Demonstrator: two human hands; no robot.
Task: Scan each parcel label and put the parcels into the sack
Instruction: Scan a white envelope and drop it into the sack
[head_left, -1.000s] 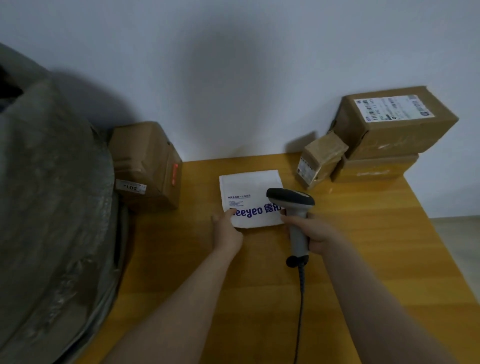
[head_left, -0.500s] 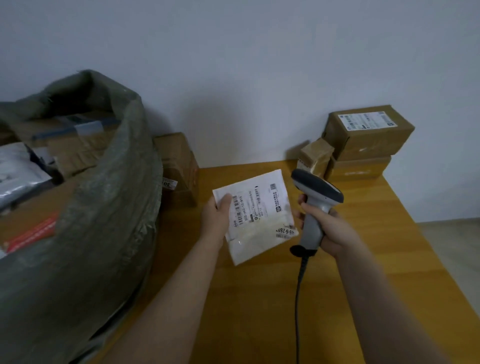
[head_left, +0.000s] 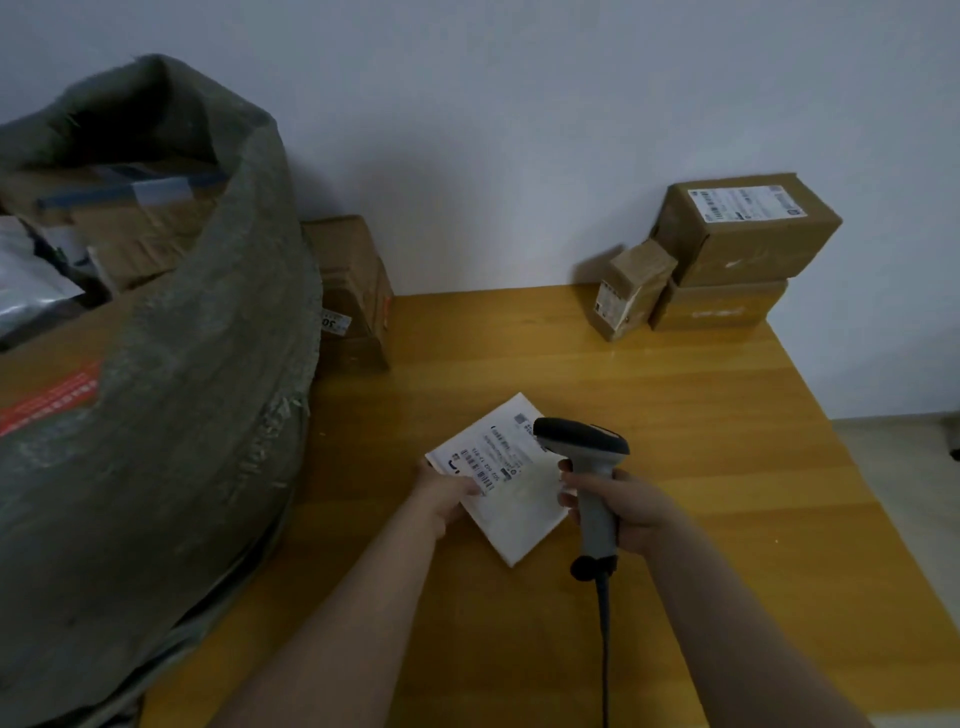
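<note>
Pinching the white parcel (head_left: 511, 493) label-up just above the tabletop (head_left: 701, 415), the left hand (head_left: 447, 493) tilts it under the scanner (head_left: 587, 467) clenched in the right hand (head_left: 631, 512), beside the sack (head_left: 171, 415).

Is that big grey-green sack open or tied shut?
Open. The sack gapes at the top, and taped cardboard boxes show inside it.

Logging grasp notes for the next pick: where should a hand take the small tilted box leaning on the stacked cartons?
Probably by the upper end of the small tilted box, coming from the front left: its right side leans on the stacked cartons, while its top and labelled face stand free.
</note>
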